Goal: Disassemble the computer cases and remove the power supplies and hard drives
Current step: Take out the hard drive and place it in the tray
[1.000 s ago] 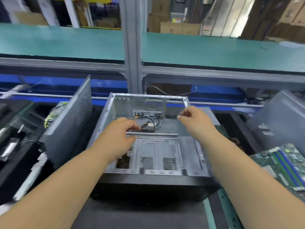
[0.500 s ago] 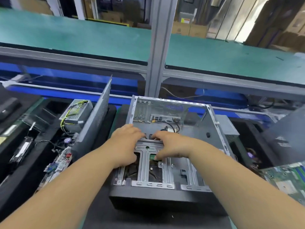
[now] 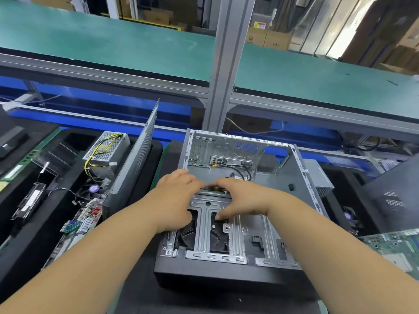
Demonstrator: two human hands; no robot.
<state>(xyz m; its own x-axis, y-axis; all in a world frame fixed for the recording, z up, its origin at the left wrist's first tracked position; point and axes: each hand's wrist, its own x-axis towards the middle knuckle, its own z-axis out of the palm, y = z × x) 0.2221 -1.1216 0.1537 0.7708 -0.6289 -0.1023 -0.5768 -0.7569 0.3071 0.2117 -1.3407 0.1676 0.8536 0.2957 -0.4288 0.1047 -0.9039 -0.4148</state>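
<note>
While both hands, left (image 3: 176, 198) and right (image 3: 238, 196), grip the drive cage (image 3: 207, 225) mid-frame inside the open computer case (image 3: 283, 175), no writing is legible.

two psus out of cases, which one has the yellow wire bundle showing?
The power supply on the left, in the black tray beyond the upright side panel: yellow and black wires run over its perforated top. The power supply on the right, behind the open case, shows none.
</note>
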